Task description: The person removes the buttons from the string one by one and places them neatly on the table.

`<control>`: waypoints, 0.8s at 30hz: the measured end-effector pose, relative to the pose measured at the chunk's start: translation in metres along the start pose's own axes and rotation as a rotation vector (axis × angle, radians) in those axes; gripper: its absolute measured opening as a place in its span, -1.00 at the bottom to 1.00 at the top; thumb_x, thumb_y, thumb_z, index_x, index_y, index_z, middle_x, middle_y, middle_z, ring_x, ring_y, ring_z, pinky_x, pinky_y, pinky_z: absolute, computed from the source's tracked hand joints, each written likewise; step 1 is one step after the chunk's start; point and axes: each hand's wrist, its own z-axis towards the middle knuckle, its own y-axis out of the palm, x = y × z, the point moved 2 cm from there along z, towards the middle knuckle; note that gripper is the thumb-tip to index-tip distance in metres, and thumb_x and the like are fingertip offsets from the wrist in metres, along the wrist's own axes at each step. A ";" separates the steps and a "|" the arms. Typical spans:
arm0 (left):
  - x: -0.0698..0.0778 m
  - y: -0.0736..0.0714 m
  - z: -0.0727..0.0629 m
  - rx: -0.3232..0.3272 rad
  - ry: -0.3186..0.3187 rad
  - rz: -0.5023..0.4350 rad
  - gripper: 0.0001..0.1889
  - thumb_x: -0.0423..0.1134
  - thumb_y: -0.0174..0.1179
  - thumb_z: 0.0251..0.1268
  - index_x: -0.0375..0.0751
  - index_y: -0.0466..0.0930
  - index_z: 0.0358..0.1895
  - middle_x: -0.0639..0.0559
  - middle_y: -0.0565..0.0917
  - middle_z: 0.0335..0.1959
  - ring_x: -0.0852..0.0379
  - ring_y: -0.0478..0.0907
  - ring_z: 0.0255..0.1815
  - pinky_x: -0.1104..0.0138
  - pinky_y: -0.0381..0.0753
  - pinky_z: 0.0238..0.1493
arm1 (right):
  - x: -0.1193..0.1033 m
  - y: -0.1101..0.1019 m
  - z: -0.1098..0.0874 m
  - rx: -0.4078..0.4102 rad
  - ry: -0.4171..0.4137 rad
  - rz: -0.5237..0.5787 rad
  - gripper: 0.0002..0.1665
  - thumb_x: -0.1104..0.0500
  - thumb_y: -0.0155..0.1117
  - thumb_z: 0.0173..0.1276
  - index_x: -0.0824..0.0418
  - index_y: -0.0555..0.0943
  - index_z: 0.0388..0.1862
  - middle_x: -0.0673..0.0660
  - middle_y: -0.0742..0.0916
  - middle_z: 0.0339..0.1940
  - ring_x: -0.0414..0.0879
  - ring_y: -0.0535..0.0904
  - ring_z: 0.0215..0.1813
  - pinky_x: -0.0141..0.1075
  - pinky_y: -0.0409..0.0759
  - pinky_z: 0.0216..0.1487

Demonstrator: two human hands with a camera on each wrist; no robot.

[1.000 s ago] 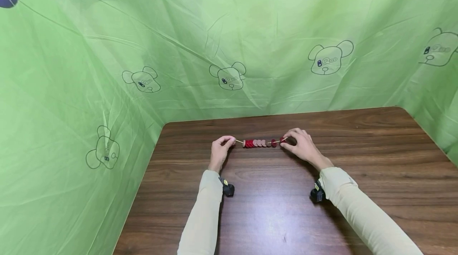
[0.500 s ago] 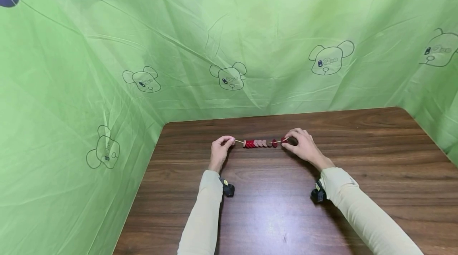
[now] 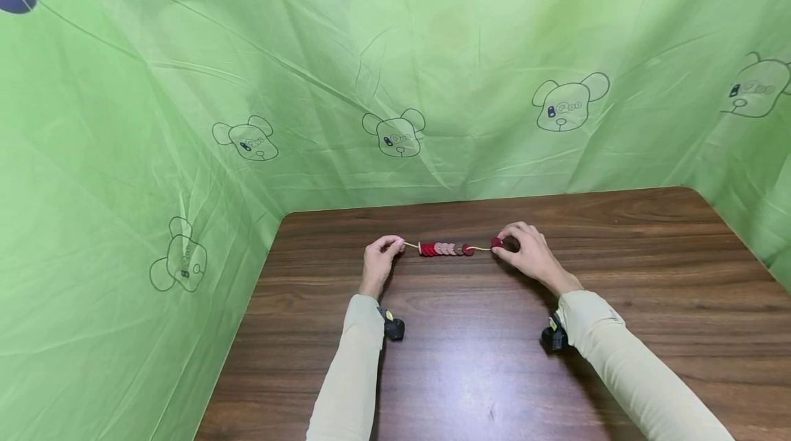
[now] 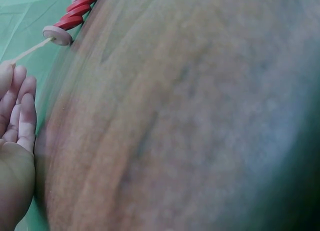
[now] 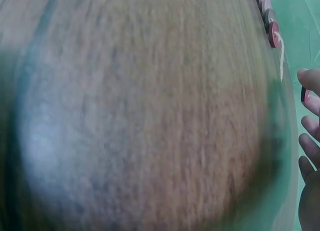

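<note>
A pale cord runs left to right above the table, threaded with a row of flat round beads in red, pink and brown. At its left end my left hand pinches the cord between thumb and fingertips, also seen in the left wrist view, where a pink bead is nearest that hand. A dark red bead is the last on the right. Beyond it the cord's right end hangs loose and bends down. My right hand pinches a single dark red bead, apart from the cord's end.
Under both arms lies a dark brown wooden table. Green cloth printed with bear heads rises behind its back edge and at both sides. A black wrist camera is strapped to each wrist.
The red bead in my right hand was on the cord's right tip; now it is off, and that hand has shifted slightly right. The freed end sags. My left hand stays about where it was.
</note>
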 end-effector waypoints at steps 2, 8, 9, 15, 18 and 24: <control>0.000 0.000 0.000 0.001 0.012 -0.009 -0.82 -0.23 0.30 0.22 -0.31 0.70 -0.28 -0.13 0.72 -0.44 0.17 0.65 -0.38 0.36 0.65 -0.24 | -0.001 -0.001 0.000 -0.001 -0.005 -0.001 -0.61 -0.01 0.42 0.17 0.18 0.61 -0.12 0.21 0.59 0.05 0.21 0.41 0.13 0.11 0.27 0.12; 0.002 0.000 0.001 0.006 -0.066 0.006 -0.80 -0.24 0.28 0.23 -0.35 0.69 -0.23 -0.30 0.71 -0.34 0.05 0.66 -0.30 0.21 0.67 -0.10 | -0.012 0.000 0.002 -0.018 -0.040 -0.020 -0.60 -0.03 0.42 0.17 0.15 0.61 -0.10 0.18 0.58 0.06 0.16 0.41 0.14 0.05 0.30 0.10; 0.002 0.000 0.001 0.009 -0.071 0.009 -0.79 -0.25 0.28 0.23 -0.37 0.69 -0.22 -0.31 0.71 -0.33 0.06 0.66 -0.31 0.21 0.67 -0.10 | -0.015 0.000 0.002 -0.020 -0.050 -0.023 -0.61 -0.03 0.42 0.17 0.14 0.61 -0.10 0.17 0.58 0.06 0.15 0.41 0.13 0.04 0.30 0.10; 0.001 -0.001 0.002 0.018 -0.072 0.009 -0.81 -0.27 0.29 0.22 -0.37 0.69 -0.24 -0.16 0.72 -0.41 0.23 0.63 -0.39 0.38 0.66 -0.21 | -0.031 0.008 0.004 -0.013 -0.124 -0.024 -0.65 0.00 0.45 0.14 0.12 0.63 -0.15 0.14 0.60 0.04 0.12 0.42 0.11 0.01 0.31 0.07; 0.001 0.000 0.001 0.020 -0.070 0.010 -0.81 -0.27 0.29 0.22 -0.37 0.69 -0.24 -0.16 0.72 -0.41 0.22 0.63 -0.39 0.38 0.66 -0.22 | -0.039 0.013 0.005 -0.012 -0.161 -0.033 -0.65 -0.01 0.45 0.12 0.12 0.63 -0.17 0.14 0.60 0.04 0.11 0.42 0.10 0.00 0.31 0.06; 0.002 0.000 0.000 0.014 -0.070 0.006 -0.78 -0.26 0.28 0.23 -0.39 0.68 -0.21 -0.25 0.72 -0.37 0.18 0.64 -0.36 0.28 0.67 -0.16 | -0.055 0.023 0.004 -0.035 -0.217 -0.055 -0.65 -0.03 0.45 0.12 0.09 0.64 -0.17 0.13 0.59 0.06 0.11 0.40 0.13 0.01 0.31 0.10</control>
